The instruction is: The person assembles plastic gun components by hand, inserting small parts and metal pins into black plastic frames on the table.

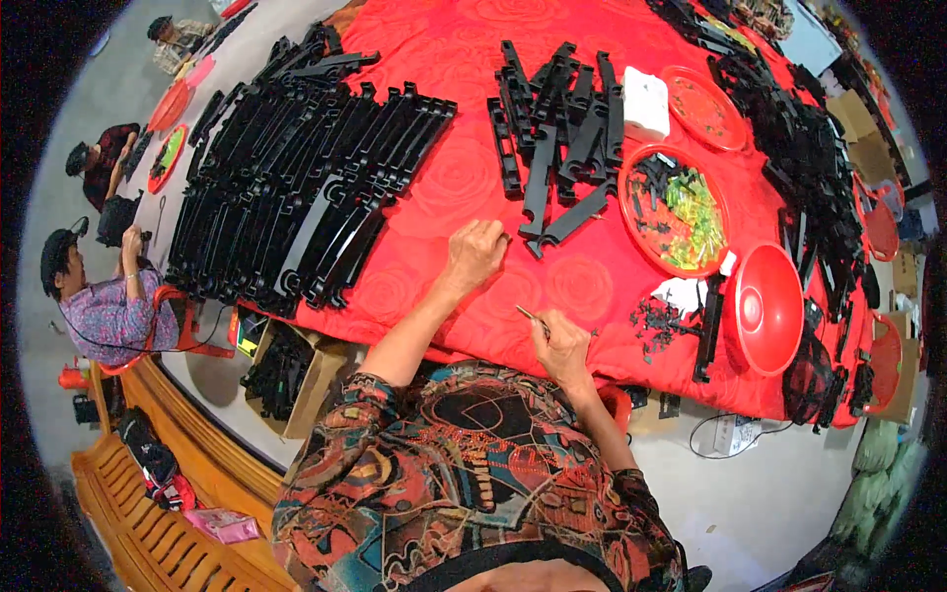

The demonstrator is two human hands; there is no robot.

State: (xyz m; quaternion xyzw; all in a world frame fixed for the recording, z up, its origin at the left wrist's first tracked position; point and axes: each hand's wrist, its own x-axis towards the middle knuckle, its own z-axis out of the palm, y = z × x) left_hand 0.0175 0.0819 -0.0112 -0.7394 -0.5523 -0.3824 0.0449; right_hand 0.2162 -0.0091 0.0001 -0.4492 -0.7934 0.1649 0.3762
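Observation:
My left hand (pixel 475 255) hovers over or rests on the red cloth, its fingers curled together; whatever they hold, if anything, is hidden. Just beyond it lies a loose heap of long black plastic strips (pixel 539 178). Lower and to the right, my right hand (pixel 562 347) is closed around a thin, pointed metal tool (pixel 526 313), whose tip juts out toward the upper left. An orange-red plate (pixel 639 237) to the right holds small black pieces and yellow-green pieces. Small black parts (pixel 659 326) are scattered on the cloth nearer my right hand.
Stacked rows of black strips (pixel 296 187) cover the table's left. A red bowl (pixel 764 308), another red plate (pixel 725 123) and a white box (pixel 646 103) stand at right. More black strips (pixel 809 158) pile up beyond. At far left, a person (pixel 113 306) sits handling something.

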